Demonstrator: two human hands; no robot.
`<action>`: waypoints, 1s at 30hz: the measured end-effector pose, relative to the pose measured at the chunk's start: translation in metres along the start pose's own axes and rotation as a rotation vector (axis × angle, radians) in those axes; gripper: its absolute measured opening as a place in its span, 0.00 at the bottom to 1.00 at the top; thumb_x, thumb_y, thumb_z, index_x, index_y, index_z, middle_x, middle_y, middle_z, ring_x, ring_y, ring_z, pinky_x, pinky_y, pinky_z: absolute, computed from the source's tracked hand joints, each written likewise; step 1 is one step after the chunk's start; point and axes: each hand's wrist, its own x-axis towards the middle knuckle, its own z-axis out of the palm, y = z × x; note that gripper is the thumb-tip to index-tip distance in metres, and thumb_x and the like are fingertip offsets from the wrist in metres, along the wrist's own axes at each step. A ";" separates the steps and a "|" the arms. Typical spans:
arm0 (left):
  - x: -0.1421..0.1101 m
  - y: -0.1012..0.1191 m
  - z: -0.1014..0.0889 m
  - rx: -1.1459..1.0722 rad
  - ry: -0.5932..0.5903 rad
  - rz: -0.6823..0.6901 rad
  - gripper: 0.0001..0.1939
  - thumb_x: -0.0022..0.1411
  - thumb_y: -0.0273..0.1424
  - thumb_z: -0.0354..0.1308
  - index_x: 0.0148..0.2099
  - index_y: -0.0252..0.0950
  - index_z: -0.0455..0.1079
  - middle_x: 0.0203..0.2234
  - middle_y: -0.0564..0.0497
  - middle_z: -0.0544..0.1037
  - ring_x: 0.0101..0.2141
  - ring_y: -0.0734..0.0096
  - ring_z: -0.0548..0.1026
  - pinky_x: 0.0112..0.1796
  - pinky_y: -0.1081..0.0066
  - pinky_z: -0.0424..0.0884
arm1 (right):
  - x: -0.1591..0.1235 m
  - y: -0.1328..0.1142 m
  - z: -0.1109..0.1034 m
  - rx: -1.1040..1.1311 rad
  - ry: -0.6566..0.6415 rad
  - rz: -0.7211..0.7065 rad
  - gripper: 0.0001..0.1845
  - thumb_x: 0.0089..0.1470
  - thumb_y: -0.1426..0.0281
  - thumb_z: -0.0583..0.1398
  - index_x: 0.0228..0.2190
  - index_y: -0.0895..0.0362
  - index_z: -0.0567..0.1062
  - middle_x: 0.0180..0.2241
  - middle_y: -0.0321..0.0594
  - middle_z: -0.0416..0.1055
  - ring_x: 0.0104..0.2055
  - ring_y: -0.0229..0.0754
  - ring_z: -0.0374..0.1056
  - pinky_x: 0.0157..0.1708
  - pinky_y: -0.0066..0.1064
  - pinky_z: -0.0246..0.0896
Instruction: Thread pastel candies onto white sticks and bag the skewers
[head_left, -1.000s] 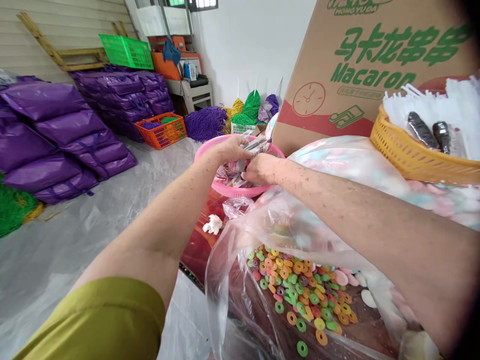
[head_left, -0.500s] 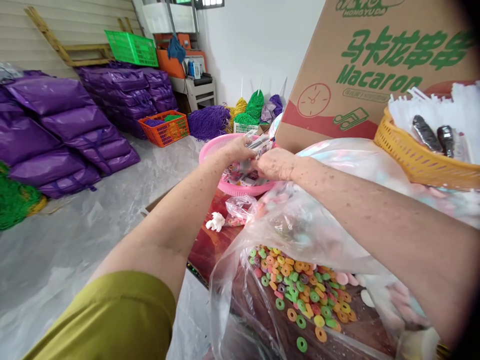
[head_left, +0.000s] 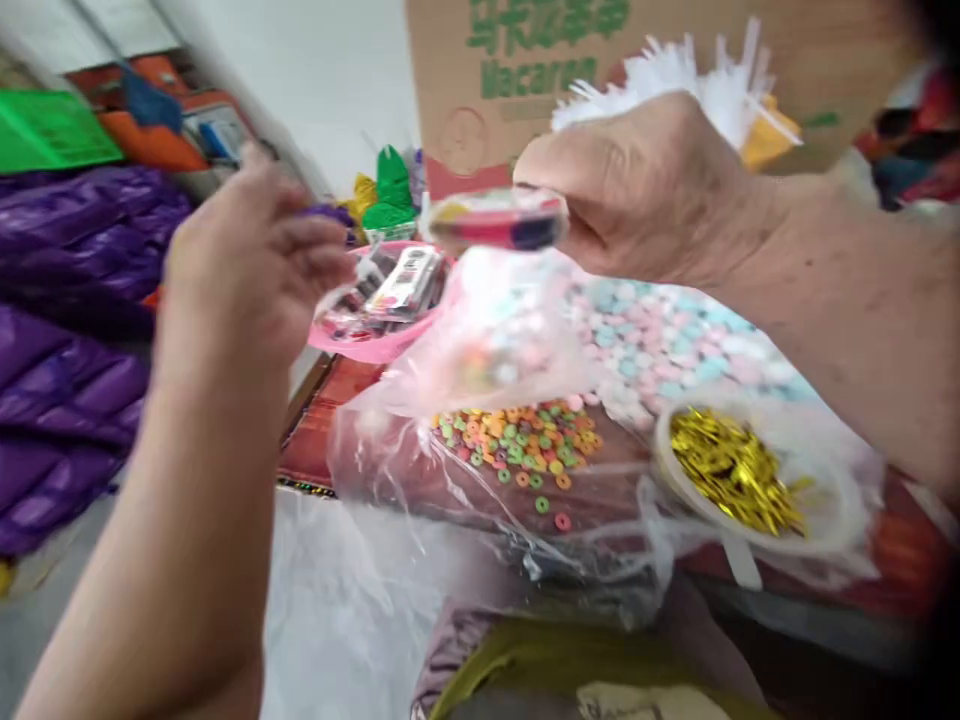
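My right hand (head_left: 645, 180) is raised at upper right, its fingers closed on one end of a small wrapped packet (head_left: 495, 222). Motion blurs the packet's print. At upper left, my left hand (head_left: 247, 250) holds nothing, with its fingers apart and slightly blurred. It is nearest to the pink basket (head_left: 367, 350), where several similar wrapped packets (head_left: 405, 285) lie. Below the held packet, a clear plastic bag (head_left: 390, 440) spreads over the tabletop, with small coloured rings (head_left: 517, 435) heaped in its opening. Pink, blue and white round pieces (head_left: 675, 335) lie behind them.
A round white tub (head_left: 750, 535) of gold foil strips (head_left: 731, 465) sits at right. Behind stands a large cardboard box (head_left: 450, 90), with white strips (head_left: 667, 85) before it. Purple bundles (head_left: 67, 350) are stacked at left, below a green crate (head_left: 52, 130).
Both hands have left the pink basket. My right hand has brought a packet up and to the right; my left has moved left and opened. The view has turned right.
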 end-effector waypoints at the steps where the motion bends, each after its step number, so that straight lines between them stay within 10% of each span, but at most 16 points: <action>1: -0.028 0.002 0.006 -0.065 -0.025 0.034 0.35 0.62 0.53 0.18 0.61 0.54 0.55 0.38 0.53 0.78 0.41 0.63 0.76 0.32 0.64 0.72 | -0.027 0.003 -0.004 0.012 -0.027 0.041 0.25 0.61 0.63 0.40 0.49 0.61 0.67 0.43 0.47 0.71 0.47 0.51 0.67 0.42 0.40 0.60; 5: -0.138 0.008 0.070 -1.097 -0.824 -0.309 0.39 0.41 0.69 0.43 0.36 0.45 0.76 0.25 0.46 0.79 0.21 0.63 0.76 0.22 0.62 0.71 | -0.135 -0.019 -0.002 0.218 -0.092 0.105 0.18 0.60 0.59 0.48 0.46 0.50 0.70 0.38 0.43 0.74 0.44 0.49 0.68 0.45 0.45 0.63; 8: -0.183 0.023 0.123 -1.496 -0.976 -0.428 0.40 0.39 0.66 0.52 0.39 0.38 0.75 0.32 0.41 0.80 0.33 0.56 0.78 0.32 0.60 0.75 | -0.197 -0.063 0.009 0.498 -0.017 -0.149 0.15 0.61 0.63 0.48 0.43 0.48 0.72 0.41 0.40 0.74 0.44 0.44 0.68 0.47 0.43 0.64; 14: -0.167 0.045 0.156 -1.493 -0.630 -0.805 0.09 0.51 0.19 0.57 0.37 0.29 0.73 0.21 0.46 0.77 0.26 0.63 0.78 0.35 0.64 0.75 | -0.234 -0.125 0.042 0.659 0.140 -0.094 0.16 0.59 0.75 0.49 0.45 0.54 0.71 0.49 0.50 0.69 0.46 0.48 0.69 0.45 0.45 0.66; 19: -0.121 0.068 0.198 -1.549 -0.205 -0.759 0.12 0.63 0.23 0.45 0.45 0.37 0.67 0.26 0.55 0.78 0.29 0.75 0.77 0.36 0.75 0.75 | -0.253 -0.143 0.077 0.763 0.117 0.500 0.25 0.56 0.76 0.48 0.55 0.65 0.61 0.52 0.58 0.66 0.53 0.50 0.64 0.51 0.45 0.62; 23: -0.124 0.091 0.242 -1.580 -0.154 -0.732 0.13 0.62 0.20 0.46 0.46 0.36 0.65 0.34 0.51 0.78 0.35 0.74 0.77 0.38 0.73 0.75 | -0.289 -0.150 0.091 0.840 0.057 0.714 0.23 0.55 0.72 0.50 0.52 0.64 0.64 0.48 0.56 0.69 0.50 0.50 0.66 0.49 0.42 0.62; 30: -0.166 0.066 0.218 -1.398 -0.061 -0.556 0.19 0.52 0.18 0.57 0.47 0.36 0.62 0.36 0.49 0.75 0.36 0.73 0.76 0.39 0.72 0.73 | -0.297 -0.133 0.101 0.891 -0.018 0.713 0.13 0.54 0.72 0.50 0.31 0.58 0.74 0.30 0.46 0.74 0.34 0.45 0.69 0.36 0.34 0.63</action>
